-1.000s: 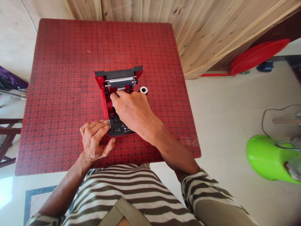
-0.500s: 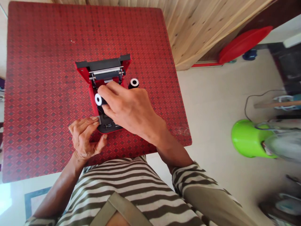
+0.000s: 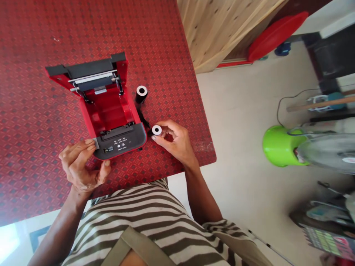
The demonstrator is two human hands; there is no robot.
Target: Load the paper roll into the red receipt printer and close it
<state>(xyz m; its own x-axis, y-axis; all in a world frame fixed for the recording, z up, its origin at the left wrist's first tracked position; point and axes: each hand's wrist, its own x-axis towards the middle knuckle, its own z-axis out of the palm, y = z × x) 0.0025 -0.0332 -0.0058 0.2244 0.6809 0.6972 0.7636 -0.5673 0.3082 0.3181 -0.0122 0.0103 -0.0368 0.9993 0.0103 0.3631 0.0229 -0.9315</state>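
Note:
A red and black label printer (image 3: 116, 139) stands on the table with its lid (image 3: 90, 72) raised. Its red inner compartment (image 3: 111, 111) shows no roll inside. At the printer's front left corner, my left hand (image 3: 83, 164) grips it, fingertips on a small grey patch and thumb by the front edge. To the right of the printer, my right hand (image 3: 176, 138) holds a black ribbon roll (image 3: 156, 130) with a white core, upright between thumb and fingers. Another black ribbon roll (image 3: 141, 96) stands behind it; dark loose film lies between them.
The patterned red table (image 3: 172, 103) ends at a right edge not far from my right hand. Beyond it, a green bucket (image 3: 277, 146) stands on the pale floor. A wood-patterned cloth (image 3: 219, 33) hangs at the back, near a red basin-like object (image 3: 277, 35).
My right hand has moved from over the printer's compartment to the table on its right, carrying the ribbon roll out. My left hand stays at the front left corner. The view has shifted right.

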